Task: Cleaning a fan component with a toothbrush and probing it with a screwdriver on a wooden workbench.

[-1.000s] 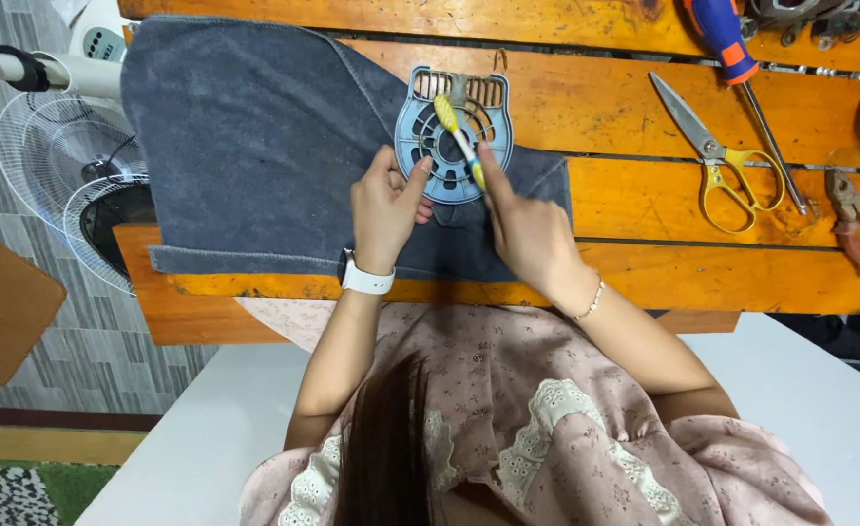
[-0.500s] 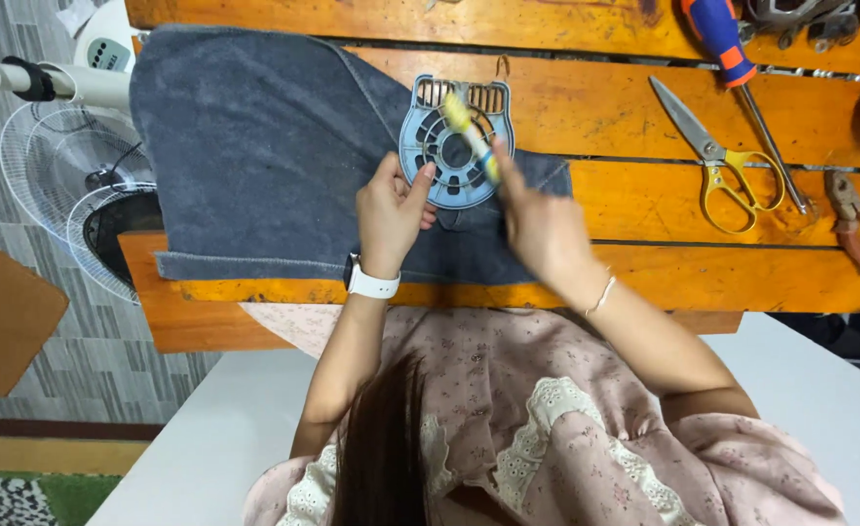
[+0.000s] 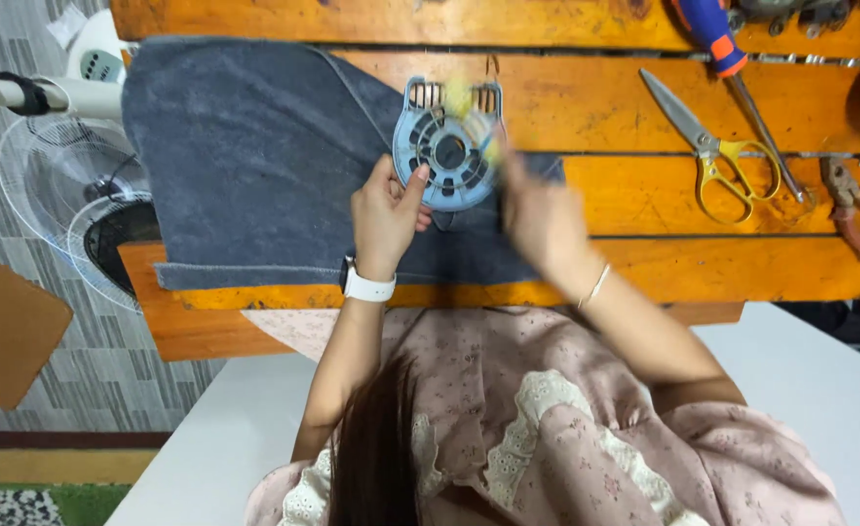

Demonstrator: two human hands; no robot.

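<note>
Since a second ago the yellow tool has travelled from lying slantwise over the middle of the blue plastic fan housing (image 3: 446,146) up toward its slotted top edge, where it is now only a yellow smear (image 3: 461,97), and the right hand (image 3: 537,209) has blurred with motion and shifted a little toward the person; the housing itself and the left hand (image 3: 388,209) sit about where they were. The housing lies flat on a grey towel (image 3: 245,156) spread over the orange wooden bench (image 3: 644,263), near the towel's right edge. It looks like a light, rigid moulding, round with ribbed spokes around a dark centre hub and a squared, slotted tab at the top; thin ribs of that kind may crack if levered hard, so the outer rim seems the safer place to hold it, and the towel should keep it from sliding. The left hand does just that, fingers curled with the thumb tip pressed on the lower left rim. Whether the right hand is closed on the tool I cannot tell through the blur. Further right on the bench lie yellow-handled scissors (image 3: 717,156), a blue-handled screwdriver (image 3: 717,34) and red-handled pliers (image 3: 854,209), well apart from the hands. A white fan guard (image 3: 55,209) stands on the floor to the left.
</note>
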